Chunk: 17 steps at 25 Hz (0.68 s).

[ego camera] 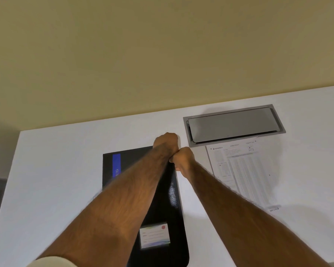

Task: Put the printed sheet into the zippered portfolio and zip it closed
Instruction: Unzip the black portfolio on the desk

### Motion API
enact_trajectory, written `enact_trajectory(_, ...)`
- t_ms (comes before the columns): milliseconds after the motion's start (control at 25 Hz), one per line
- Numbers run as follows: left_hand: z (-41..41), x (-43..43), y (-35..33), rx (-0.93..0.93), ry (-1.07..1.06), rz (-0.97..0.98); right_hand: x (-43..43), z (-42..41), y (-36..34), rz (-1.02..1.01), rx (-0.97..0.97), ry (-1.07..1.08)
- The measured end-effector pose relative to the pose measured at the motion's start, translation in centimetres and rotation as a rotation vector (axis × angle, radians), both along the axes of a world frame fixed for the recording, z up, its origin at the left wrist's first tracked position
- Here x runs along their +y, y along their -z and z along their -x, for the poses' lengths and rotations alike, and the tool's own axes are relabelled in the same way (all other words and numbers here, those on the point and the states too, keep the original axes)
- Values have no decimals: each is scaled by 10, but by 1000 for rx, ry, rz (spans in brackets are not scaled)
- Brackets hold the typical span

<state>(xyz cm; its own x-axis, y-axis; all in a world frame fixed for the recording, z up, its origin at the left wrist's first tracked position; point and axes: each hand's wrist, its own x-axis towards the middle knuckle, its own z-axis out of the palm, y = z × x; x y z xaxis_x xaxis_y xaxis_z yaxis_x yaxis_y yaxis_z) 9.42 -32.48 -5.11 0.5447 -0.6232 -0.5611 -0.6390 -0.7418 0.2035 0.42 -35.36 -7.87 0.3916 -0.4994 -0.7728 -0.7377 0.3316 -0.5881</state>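
A black zippered portfolio (170,205) with a blue stripe and a small white label card lies flat on the white table (56,180). Both my hands meet at its far right corner. My left hand (165,143) is closed over that corner, fingers curled down. Touching it, my right hand (182,160) is closed at the portfolio's right edge; what it pinches is hidden by the fist. The printed sheet (243,172), covered in small tables, rests flat on the table to the right of the portfolio, apart from both hands.
A grey metal cable hatch (233,125), lid shut, is set into the table just beyond the sheet's top edge. The table's far edge meets a beige wall. A dark grey surface shows past the table's left edge.
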Motion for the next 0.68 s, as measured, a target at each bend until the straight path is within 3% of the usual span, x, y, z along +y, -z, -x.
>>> enact_trajectory(240,-32,22,-3,183,21,102,-16,9,-3,149,-81,-63)
enact_trajectory(480,-45,42,-3,171,-97,130,-19,14,-7,554,-84,-565)
enact_trajectory(680,-45,41,-9,277,-150,174,-11,11,-7,665,-77,-625)
